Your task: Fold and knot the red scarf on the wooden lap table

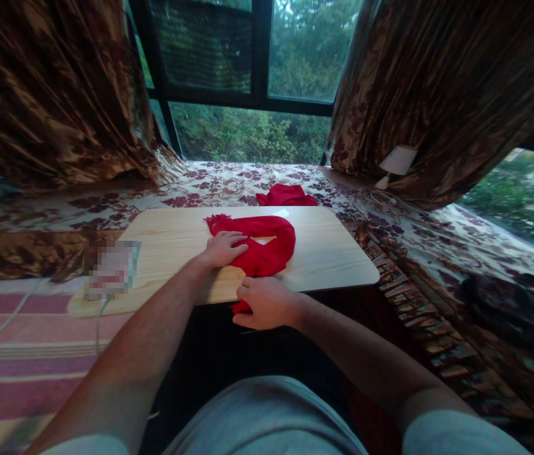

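A red scarf (282, 243) with a fringed end lies on the small wooden table (342, 253), curved into a loop that opens to the left. My left hand (225, 248) rests flat on the scarf near its fringe, fingers stretched out. At the table's front edge, my right hand (264, 303) has its fingers curled round the scarf's other end. A bit of red shows below those fingers, hanging past the edge. The right palm and part of that end are hidden.
A pixelated flat object (111, 272) with a white cable lies on the table's left side. Behind the table, a second red cloth (286, 195) sits on the floral window seat (229, 183). A white lamp (398, 160) stands at right, near a dark bag (508, 309).
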Motion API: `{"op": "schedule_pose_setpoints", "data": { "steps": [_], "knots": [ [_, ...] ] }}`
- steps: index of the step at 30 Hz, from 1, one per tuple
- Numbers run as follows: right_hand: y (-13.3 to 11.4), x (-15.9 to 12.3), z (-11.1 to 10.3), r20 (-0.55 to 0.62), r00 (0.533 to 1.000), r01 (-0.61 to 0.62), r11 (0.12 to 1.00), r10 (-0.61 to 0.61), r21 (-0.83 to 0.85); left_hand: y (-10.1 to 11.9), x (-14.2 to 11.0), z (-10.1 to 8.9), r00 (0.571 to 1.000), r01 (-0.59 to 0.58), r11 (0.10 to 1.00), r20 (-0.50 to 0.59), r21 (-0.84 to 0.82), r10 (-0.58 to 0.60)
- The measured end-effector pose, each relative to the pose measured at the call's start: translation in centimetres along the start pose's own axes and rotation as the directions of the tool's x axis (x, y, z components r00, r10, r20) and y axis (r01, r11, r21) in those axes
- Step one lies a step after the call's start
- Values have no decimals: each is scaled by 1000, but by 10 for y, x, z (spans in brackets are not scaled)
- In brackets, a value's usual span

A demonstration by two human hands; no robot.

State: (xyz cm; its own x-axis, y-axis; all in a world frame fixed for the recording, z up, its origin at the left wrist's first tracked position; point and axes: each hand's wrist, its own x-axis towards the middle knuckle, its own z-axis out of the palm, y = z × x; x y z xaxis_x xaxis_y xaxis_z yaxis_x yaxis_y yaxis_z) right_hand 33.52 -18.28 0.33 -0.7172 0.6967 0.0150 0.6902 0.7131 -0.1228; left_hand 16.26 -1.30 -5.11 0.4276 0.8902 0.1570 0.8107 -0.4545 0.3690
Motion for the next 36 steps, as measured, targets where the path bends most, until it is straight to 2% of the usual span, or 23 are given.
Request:
{"op": "schedule_pose_setpoints", "data": {
  "steps": [2,4,5,6,8,9,10,12,14,15,16,17,18,20,21,23,25,28,31,33,36],
  "knots": [
    [7,1,-3,-38,999,19,992,-15,121,1,-2,1,1000,-5,1000,11,15,5],
    [22,4,-7,-188,979,-49,983,83,178,5,-4,-2,1000,1,1000,28,25,-2],
    [34,8,-10,-286,941,-132,974,181,182,9,-4,-5,999,13,999,31,31,-14],
    [49,12,-12,-367,882,-244,952,297,184,14,-5,-7,999,30,999,21,36,-30],
    [84,22,-17,-485,730,-440,875,481,203,28,-6,-13,998,52,998,-41,29,-51],
    [104,28,-20,-514,672,-505,837,533,208,37,-7,-15,996,43,999,-80,13,-41],
    [123,33,-22,-505,647,-552,808,572,207,45,-8,-16,994,11,1000,-110,-9,-12],
    [156,42,-25,-392,660,-609,762,641,219,60,-8,-14,991,-93,994,-100,-49,88],
    [179,51,-23,-236,702,-609,738,672,292,70,-7,-8,986,-165,984,-11,-73,165],
    [186,54,-21,-190,698,-612,713,690,341,72,-6,-4,984,-170,982,44,-77,174],
    [191,58,-18,-169,674,-616,674,719,408,72,-5,1,981,-160,984,97,-75,167],
    [193,60,-14,-166,632,-609,618,757,497,71,-4,5,979,-141,988,138,-66,149],
    [194,62,-10,-165,571,-583,539,804,607,69,-3,9,978,-121,991,164,-53,129],
    [193,63,-1,-106,461,-433,329,881,839,65,-2,15,978,-101,995,181,-21,103],
    [192,62,3,-50,433,-326,209,900,922,64,-3,16,979,-97,995,181,-5,96],
    [190,58,9,63,407,-146,-3,911,989,62,-4,17,979,-92,996,186,17,87],
    [192,53,13,135,395,-70,-116,909,991,64,-5,17,978,-83,996,196,32,75],
    [198,47,17,157,410,-66,-142,898,988,66,-5,16,981,-71,997,181,36,63],
    [205,46,21,103,428,-89,-71,898,993,66,-5,15,977,-108,994,184,13,104],
    [210,47,25,56,397,-160,8,916,987,65,-5,15,969,-132,991,215,20,125],
    [216,47,29,-45,336,-338,165,941,927,66,-6,15,968,-115,992,230,55,99]
  ]
}}
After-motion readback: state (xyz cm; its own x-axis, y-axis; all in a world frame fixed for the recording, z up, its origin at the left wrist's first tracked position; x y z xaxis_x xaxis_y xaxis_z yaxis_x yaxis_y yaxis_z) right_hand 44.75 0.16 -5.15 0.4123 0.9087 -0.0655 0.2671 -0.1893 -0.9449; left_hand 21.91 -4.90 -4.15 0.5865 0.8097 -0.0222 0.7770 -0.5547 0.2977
